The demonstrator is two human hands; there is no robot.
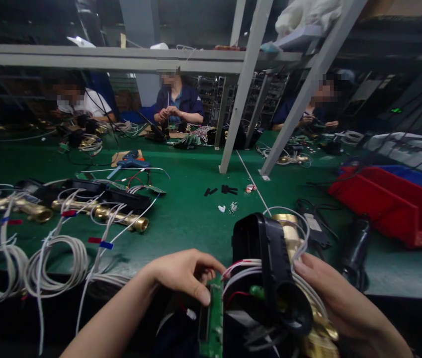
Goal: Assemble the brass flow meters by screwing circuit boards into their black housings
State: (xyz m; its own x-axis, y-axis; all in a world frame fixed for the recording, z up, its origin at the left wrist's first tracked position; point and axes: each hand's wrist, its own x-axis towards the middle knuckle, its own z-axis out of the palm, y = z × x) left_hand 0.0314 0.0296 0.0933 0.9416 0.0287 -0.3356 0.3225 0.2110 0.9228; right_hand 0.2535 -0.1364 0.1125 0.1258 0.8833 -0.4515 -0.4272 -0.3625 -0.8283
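My left hand [184, 273] pinches the upper end of a green circuit board [215, 318], held upright on edge near the table's front edge. White and red wires [243, 268] run from the board into an open black plastic housing [259, 243]. The housing is attached to a brass pipe fitting [289, 233], whose threaded end points up and away. My right hand [322, 278] is wrapped round the fitting's right side, over grey cable; some of its fingers are hidden behind it. A small white connector [191, 314] dangles below my left hand.
Brass fittings [121, 219] with black housings and coiled grey cables [57, 263] line the left. A blue glue gun [132, 160], black strips [229, 189] and tiny white parts [233, 208] lie farther back. Red bins [382, 204] stand right, beside a black bottle-like object [356, 248]. Co-workers sit opposite.
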